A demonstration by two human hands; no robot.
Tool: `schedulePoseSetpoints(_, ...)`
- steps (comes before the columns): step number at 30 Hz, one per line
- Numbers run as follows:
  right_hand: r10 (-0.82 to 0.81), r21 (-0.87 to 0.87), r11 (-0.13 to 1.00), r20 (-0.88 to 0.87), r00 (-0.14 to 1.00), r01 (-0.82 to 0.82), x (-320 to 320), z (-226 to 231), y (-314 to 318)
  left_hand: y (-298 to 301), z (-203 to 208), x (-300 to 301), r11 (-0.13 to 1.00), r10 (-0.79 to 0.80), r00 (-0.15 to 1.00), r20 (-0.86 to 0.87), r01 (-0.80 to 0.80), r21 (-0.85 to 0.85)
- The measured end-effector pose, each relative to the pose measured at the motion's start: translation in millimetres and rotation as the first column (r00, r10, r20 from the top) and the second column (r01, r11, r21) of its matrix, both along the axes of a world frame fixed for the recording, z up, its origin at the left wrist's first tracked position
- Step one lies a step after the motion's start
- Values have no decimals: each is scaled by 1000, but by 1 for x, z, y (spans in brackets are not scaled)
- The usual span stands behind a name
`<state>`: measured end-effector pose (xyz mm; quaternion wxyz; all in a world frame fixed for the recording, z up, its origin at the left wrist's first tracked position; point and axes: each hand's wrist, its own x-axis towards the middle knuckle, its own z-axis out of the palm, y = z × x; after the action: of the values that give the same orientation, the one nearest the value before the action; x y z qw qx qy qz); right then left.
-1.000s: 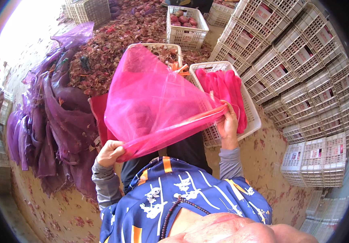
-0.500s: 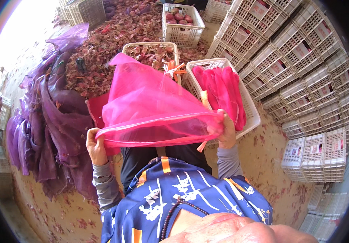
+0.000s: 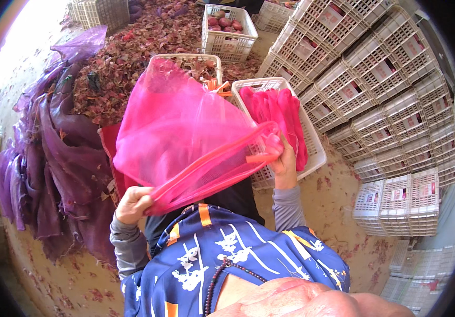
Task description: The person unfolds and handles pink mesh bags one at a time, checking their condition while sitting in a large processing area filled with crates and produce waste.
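Note:
A bright pink mesh bag (image 3: 174, 127) is spread out in front of me, its hemmed mouth stretched between my two hands. My left hand (image 3: 134, 205) is closed on the near left end of the hem. On the other side, my right hand (image 3: 284, 159) grips the right end, where the mesh is bunched and an orange tie (image 3: 262, 158) hangs. Just beyond the right hand, a white plastic crate (image 3: 317, 150) holds more folded pink mesh bags (image 3: 277, 111). Behind the bag stands another white crate (image 3: 185, 56) with dry skins in it, partly hidden, and orange and white ties (image 3: 218, 86) at its edge.
Purple netting (image 3: 74, 153) is heaped at my left. A pile of dry reddish onion skins (image 3: 132, 55) covers the floor ahead. A crate of red onions (image 3: 230, 39) stands farther back. Tall stacks of white crates (image 3: 381, 84) line the right side.
The left end of the bag's mouth has dropped nearer to me, so the hem now slants up toward my right hand. The mesh has billowed out. The whole view has shifted slightly.

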<state>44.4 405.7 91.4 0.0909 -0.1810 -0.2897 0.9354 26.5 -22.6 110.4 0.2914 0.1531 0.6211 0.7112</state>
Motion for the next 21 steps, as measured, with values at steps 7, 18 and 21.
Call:
schedulePoseSetpoints(7,475,415,818,-99,875,-397,15,26,-19,-21,-27,-22,531,449,864,229,-464,709)
schedulePoseSetpoints(18,95,956,-75,-277,956,285,-8,0,-22,-25,-48,-27,622,480,838,258,-533,574)
schedulePoseSetpoints(21,-220,536,794,-189,957,289,-10,-10,-12,-12,-19,-15,931,311,921,-235,-344,-119)
